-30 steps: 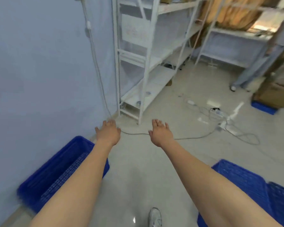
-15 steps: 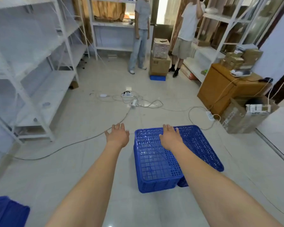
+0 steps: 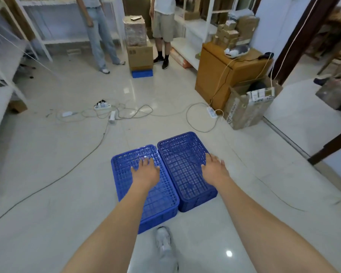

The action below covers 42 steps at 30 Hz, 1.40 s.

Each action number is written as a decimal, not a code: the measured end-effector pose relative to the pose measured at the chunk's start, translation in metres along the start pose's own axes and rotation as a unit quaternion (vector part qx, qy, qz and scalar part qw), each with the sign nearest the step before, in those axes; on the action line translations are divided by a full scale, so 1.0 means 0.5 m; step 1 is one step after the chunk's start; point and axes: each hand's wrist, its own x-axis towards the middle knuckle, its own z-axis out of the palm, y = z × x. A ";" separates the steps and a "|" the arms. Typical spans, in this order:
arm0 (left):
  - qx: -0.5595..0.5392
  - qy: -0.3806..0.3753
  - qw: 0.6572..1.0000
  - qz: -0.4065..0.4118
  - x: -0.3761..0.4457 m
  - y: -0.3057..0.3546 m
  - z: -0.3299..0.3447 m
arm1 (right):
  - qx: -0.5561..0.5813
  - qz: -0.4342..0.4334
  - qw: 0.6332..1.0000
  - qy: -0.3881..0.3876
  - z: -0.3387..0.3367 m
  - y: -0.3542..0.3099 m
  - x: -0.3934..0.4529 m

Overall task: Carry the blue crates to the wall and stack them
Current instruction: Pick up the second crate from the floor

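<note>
Left crate (image 3: 126, 186) sits on the tiled floor (image 3: 47, 194), long side touching the right crate (image 3: 185, 166) (both upright, empty). Left hand (image 3: 145, 172) is flat and spread over the left crate, gripping nothing. Right hand (image 3: 215, 170) is open, palm down, over the right crate's outer rim; can't tell if it touches. White shoe (image 3: 163, 245) just below the left crate.

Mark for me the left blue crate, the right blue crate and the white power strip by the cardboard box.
left blue crate (image 3: 122, 174), head view, bare mesh floor left of the hand.
right blue crate (image 3: 182, 160), head view, middle of its mesh floor.
white power strip (image 3: 212, 112), head view, middle of its body.
</note>
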 end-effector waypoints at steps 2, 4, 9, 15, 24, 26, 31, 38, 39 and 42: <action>0.003 -0.017 1.000 0.009 0.078 0.044 0.010 | -0.008 0.006 1.000 -0.006 -0.006 0.033 0.062; 0.002 -0.025 1.000 0.017 0.159 0.084 0.017 | -0.013 0.013 1.000 -0.009 -0.005 0.064 0.127; -0.030 -0.067 0.997 0.013 0.311 0.155 0.022 | -0.043 0.036 0.997 -0.061 -0.008 0.116 0.271; -0.037 -0.083 0.996 -0.015 0.453 0.203 0.037 | -0.047 0.018 0.995 -0.089 -0.024 0.150 0.448; -0.062 -0.103 0.987 -0.104 0.641 0.314 0.117 | -0.067 -0.046 0.985 -0.152 0.026 0.271 0.743; -0.073 -0.106 0.983 -0.133 0.687 0.335 0.153 | -0.066 -0.059 0.980 -0.179 0.056 0.300 0.813; -0.109 -0.125 0.967 -0.195 0.823 0.370 0.324 | -0.048 -0.052 0.974 -0.217 0.183 0.386 0.977; -0.088 -0.133 0.968 -0.196 1.041 0.369 0.642 | 0.016 0.023 0.972 -0.233 0.470 0.486 1.179; -0.084 -0.136 0.968 -0.193 1.061 0.369 0.686 | 0.031 0.045 0.969 -0.243 0.512 0.498 1.200; -0.080 -0.154 0.963 -0.204 1.105 0.366 0.812 | 0.079 0.101 0.954 -0.271 0.630 0.536 1.239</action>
